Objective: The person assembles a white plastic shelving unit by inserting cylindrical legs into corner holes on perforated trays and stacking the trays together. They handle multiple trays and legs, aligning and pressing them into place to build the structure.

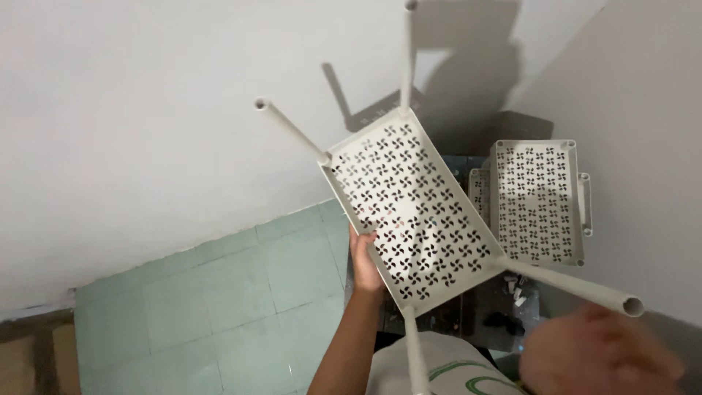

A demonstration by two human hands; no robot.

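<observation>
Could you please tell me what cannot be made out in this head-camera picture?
- Right hand: motion-blurred at the bottom right; whether it grips the leg is unclear.
- Left hand: fingertips hidden behind the shelf.
- Near leg: cut off by the bottom edge.
- Small items on the dark surface: too small, partly covered by the shelf.
- Second shelf: what it rests on is hidden.
</observation>
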